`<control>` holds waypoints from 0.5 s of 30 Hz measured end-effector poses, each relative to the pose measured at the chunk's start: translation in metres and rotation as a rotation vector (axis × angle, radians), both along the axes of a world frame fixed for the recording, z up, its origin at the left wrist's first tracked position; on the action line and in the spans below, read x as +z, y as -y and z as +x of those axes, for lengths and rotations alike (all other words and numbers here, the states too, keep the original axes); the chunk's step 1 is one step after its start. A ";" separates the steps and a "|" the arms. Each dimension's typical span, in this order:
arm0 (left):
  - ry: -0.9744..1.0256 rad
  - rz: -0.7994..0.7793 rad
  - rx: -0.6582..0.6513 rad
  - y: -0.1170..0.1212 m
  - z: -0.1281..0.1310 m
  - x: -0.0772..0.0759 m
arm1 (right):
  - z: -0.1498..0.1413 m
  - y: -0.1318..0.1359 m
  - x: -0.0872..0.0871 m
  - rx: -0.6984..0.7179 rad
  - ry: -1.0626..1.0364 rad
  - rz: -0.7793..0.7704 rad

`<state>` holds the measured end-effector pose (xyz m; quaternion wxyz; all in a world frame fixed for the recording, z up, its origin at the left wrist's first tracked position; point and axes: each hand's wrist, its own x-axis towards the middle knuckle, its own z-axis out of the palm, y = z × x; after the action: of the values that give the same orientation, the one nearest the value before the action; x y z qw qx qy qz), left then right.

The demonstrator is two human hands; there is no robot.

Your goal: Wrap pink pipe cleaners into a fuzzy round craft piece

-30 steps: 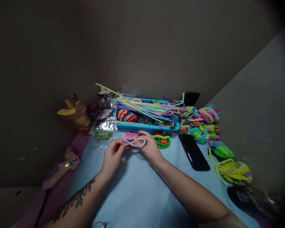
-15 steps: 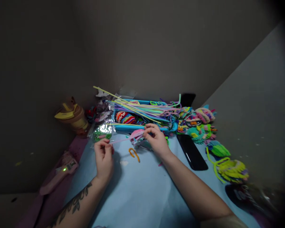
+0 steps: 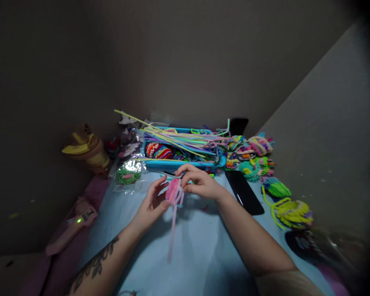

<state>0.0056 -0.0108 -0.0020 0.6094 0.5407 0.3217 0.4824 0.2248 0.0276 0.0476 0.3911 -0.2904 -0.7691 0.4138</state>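
Above the tabletop [image 3: 193, 255]: I hold the small pink piece [image 3: 173, 191] up in front of me, well short of the tray — likely so its edges are free on every side.
Right hand [image 3: 202, 185]: thumb and fingertips pinch at the piece's right edge, where pale loops bunch together; this grip seems to carry the weight.
Left hand [image 3: 151, 204]: fingers spread and curved round the other side, clasping nothing that I can make out; the thumb is at the lower edge, though I cannot tell if it presses. I take it as a steadying guard.
Pale strand [image 3: 173, 230]: hangs from the piece between my wrists, its lower end blurred, probably left loose to keep it clear of my fingers.
Blue tray [image 3: 185, 165]: just beyond my hands, with long fuzzy stems [image 3: 185, 139] laid across it, perhaps because they are too long to fit inside.
Phone [image 3: 244, 193]: flat beside my right forearm — within reach, out of the way.
Plastic bag [image 3: 119, 187]: at the far left, covering a green piece [image 3: 128, 176], maybe to protect it.
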 end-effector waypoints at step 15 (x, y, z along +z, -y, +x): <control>0.195 -0.261 -0.387 0.006 0.004 0.006 | -0.017 0.007 -0.017 0.021 -0.160 -0.093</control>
<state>0.0091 -0.0171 0.0044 0.7833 0.4597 0.2116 0.3612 0.2074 0.0210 0.0309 0.4331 -0.2663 -0.7181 0.4751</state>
